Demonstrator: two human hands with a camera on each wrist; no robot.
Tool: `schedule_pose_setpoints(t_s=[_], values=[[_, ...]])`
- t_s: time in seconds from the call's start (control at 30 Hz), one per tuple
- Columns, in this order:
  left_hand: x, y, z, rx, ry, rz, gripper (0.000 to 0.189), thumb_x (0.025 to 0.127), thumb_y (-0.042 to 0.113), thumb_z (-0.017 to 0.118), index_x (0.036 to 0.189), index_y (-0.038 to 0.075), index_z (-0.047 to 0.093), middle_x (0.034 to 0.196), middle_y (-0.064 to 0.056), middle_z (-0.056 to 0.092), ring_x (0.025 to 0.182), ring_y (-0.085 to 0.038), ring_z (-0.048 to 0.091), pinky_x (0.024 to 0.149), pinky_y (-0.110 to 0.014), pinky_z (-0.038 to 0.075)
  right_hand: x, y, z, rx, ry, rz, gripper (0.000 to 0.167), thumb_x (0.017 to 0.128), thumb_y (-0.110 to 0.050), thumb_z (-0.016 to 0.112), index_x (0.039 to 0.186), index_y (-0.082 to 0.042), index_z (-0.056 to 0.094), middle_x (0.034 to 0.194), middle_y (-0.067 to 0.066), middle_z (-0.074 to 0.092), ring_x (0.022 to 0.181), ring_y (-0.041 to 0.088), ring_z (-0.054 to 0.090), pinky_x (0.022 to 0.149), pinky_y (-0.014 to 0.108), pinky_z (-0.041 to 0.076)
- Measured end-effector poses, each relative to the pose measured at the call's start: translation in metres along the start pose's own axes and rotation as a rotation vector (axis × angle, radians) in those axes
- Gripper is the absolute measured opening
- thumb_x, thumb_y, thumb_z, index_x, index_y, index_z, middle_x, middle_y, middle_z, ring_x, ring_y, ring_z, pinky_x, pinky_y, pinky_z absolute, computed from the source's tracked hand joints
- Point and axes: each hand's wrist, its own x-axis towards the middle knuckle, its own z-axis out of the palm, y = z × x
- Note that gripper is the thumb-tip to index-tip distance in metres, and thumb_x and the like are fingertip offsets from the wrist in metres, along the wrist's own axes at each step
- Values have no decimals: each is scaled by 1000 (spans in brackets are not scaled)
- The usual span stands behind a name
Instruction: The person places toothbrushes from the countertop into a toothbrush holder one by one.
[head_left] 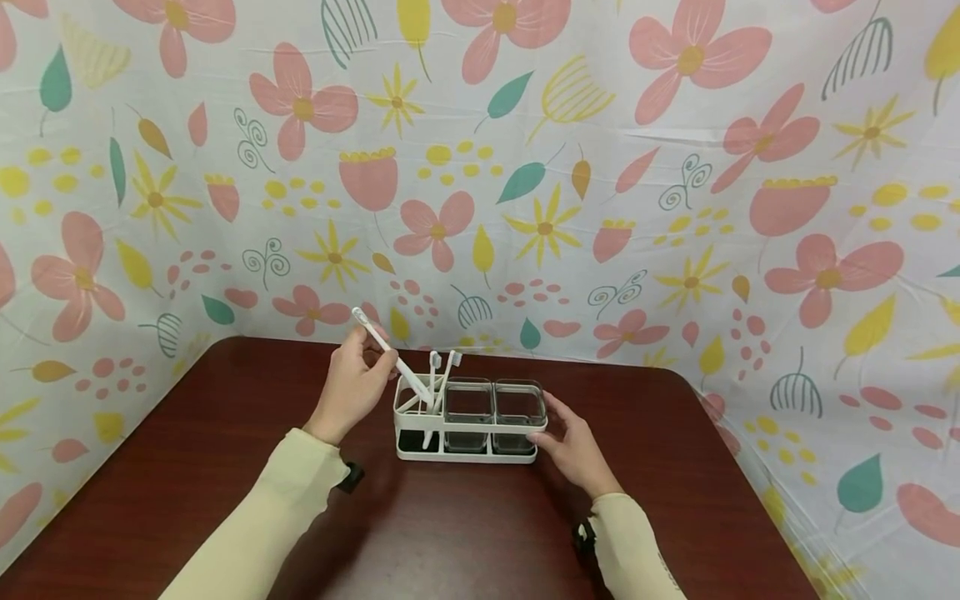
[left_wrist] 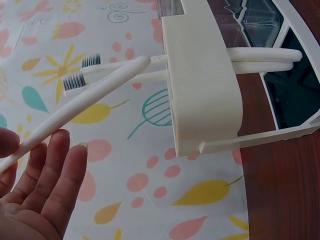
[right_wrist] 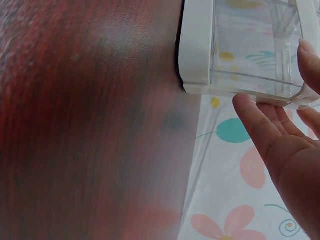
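My left hand [head_left: 351, 379] pinches a white toothbrush [head_left: 393, 357] between thumb and fingers. It is tilted, with the lower end of its handle over the left part of a white toothbrush holder [head_left: 468, 457]. The left wrist view shows that handle end [left_wrist: 142, 62] outside the slots, close to two toothbrushes [left_wrist: 120, 65] standing in the holder with dark bristles. At the holder's right end, my right hand [head_left: 573, 446] grips the frame, thumb on the front and fingers around the side. Two clear square cups [head_left: 468, 402] sit side by side in the holder.
The holder stands on a dark red-brown wooden table [head_left: 450, 533], toward its far side. Behind and beside the table hangs a white cloth [head_left: 480, 242] with flower and leaf prints.
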Motion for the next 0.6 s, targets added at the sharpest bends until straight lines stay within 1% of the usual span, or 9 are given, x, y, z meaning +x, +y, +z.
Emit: schedule_pose_setpoints(t_s=[0.1, 0.23, 0.37, 0.47, 0.6], values=[[0, -1, 1, 41, -23, 0, 13, 93, 3, 58, 105, 4, 55, 86, -11, 62, 74, -23, 64, 65, -33, 56, 0, 1, 1, 6, 2, -3, 72, 85, 1, 75, 148, 1, 41, 124, 25, 61, 112, 35, 61, 90, 49, 50], [0, -1, 2, 110, -55, 6, 12, 91, 5, 60, 103, 7, 57, 84, -7, 64, 72, -21, 63, 59, -33, 49, 1, 1, 1, 19, -6, -2, 72, 85, 2, 75, 148, 1, 40, 125, 26, 60, 114, 37, 60, 91, 53, 48], [0, -1, 3, 124, -85, 1, 11, 92, 6, 59, 102, 9, 58, 84, -5, 64, 72, -22, 64, 58, -34, 48, 1, 1, 1, 14, -10, 20, 72, 85, 1, 75, 149, 0, 40, 126, 24, 61, 115, 36, 60, 93, 53, 48], [0, -2, 5, 126, -105, -1, 11, 93, 7, 59, 103, 9, 57, 84, -5, 63, 69, -22, 61, 58, -34, 47, 1, 1, 0, 12, -10, 32, 72, 85, 0, 76, 149, -2, 41, 127, 23, 60, 115, 35, 59, 93, 52, 48], [-1, -5, 9, 130, -122, 9, 11, 92, 6, 60, 103, 8, 58, 85, -4, 63, 69, -19, 61, 59, -33, 47, 0, 1, -1, 7, -14, 37, 73, 85, 0, 76, 149, -2, 40, 128, 24, 60, 116, 35, 59, 93, 51, 48]])
